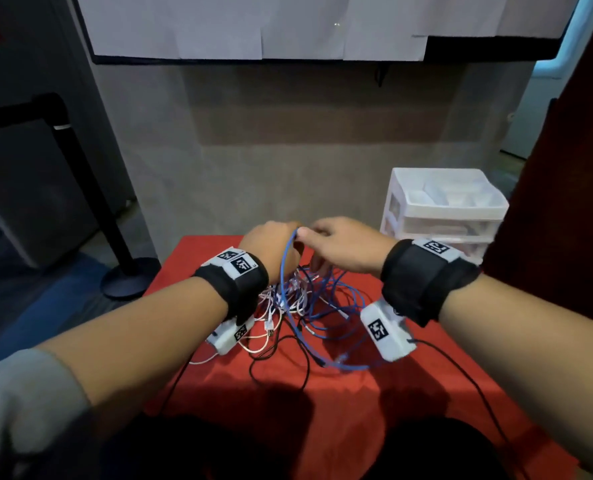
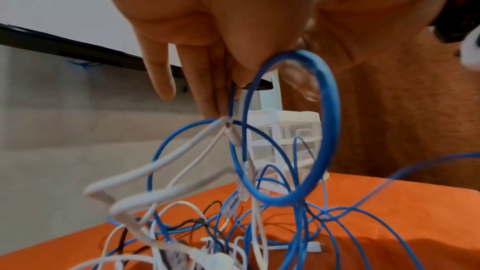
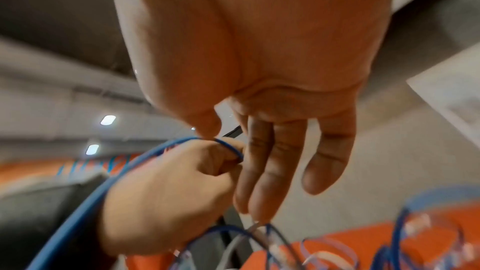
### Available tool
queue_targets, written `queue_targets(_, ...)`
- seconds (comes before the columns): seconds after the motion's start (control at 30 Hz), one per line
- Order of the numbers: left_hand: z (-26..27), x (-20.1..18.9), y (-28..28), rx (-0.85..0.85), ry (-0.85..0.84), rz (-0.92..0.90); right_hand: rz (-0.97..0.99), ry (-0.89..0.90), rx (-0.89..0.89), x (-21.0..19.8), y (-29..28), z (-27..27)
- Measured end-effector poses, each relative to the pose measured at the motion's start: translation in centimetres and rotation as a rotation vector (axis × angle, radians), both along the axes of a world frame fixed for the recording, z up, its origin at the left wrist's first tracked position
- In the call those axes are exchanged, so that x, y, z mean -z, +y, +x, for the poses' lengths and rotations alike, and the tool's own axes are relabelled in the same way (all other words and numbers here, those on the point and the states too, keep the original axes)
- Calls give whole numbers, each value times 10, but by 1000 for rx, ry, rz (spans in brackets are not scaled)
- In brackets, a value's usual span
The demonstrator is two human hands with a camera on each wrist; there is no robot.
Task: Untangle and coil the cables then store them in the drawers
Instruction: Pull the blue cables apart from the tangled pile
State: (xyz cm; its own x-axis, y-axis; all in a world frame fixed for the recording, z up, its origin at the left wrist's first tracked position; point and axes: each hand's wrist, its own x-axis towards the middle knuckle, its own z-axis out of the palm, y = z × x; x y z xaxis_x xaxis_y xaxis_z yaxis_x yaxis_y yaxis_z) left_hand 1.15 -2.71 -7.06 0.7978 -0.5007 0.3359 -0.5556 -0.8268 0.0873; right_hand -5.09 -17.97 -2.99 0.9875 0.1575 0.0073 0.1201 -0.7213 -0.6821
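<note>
Both hands (image 1: 271, 244) (image 1: 343, 244) pinch blue cable (image 1: 284, 271) (above tangle (image 1: 302, 303)).

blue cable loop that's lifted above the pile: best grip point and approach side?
Take the blue cable at the crown of its raised loop, from above. That arc stands clear of the tangle on the red tablecloth, while lower down it crosses white and black cables. The left hand and right hand already pinch it there, so that is probably the cleanest hold.
</note>
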Motion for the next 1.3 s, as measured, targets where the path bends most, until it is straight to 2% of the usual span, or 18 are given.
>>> queue_targets(0.07, 1, 4, 3, -2, 13, 51, 306, 157, 52, 1, 1, -5)
queue_targets(0.1, 1, 6, 5, -8, 22, 79, 358, 187, 47, 1, 1, -7)
queue_targets(0.2, -1, 12, 9, -22, 58, 67, 221, 156, -39, 9, 3, -11)
queue_targets(0.27, -4, 13, 8, -46, 38, 55, 195, 159, -63, 17, 5, -13)
queue_targets(0.37, -7, 14, 4, -57, 11, 72, 216, 164, -53, 20, 9, -17)
queue_targets(0.5, -8, 26, 3, -30, -44, -22, 350, 120, 76, 14, 6, -17)
queue_targets(0.67, -3, 51, 18, -13, 5, -40, 621, -6, 294, -20, -29, 9)
queue_targets(0.8, 10, 62, 38, -125, 100, -38, 640, -202, 377, -73, -65, 25)
queue_targets(0.87, 17, 62, 48, -201, 155, -147, 583, -268, 380, -90, -77, 27)
queue_targets(0.97, 28, 49, 49, -214, 172, -411, 440, -303, 347, -88, -89, 29)
queue_targets(1.07, 33, 20, 38, -36, 348, -955, 337, -310, 377, -68, -100, 34)
queue_targets(1.13, 29, -8, 32, 41, 411, -1202, 289, -284, 432, -52, -112, 39)
queue_targets(1.23, 21, -48, 26, 88, 401, -1312, 213, -149, 485, -31, -125, 42)
queue_targets(1.3, 18, -60, 21, 119, 364, -1267, 73, -57, 464, -23, -127, 42)
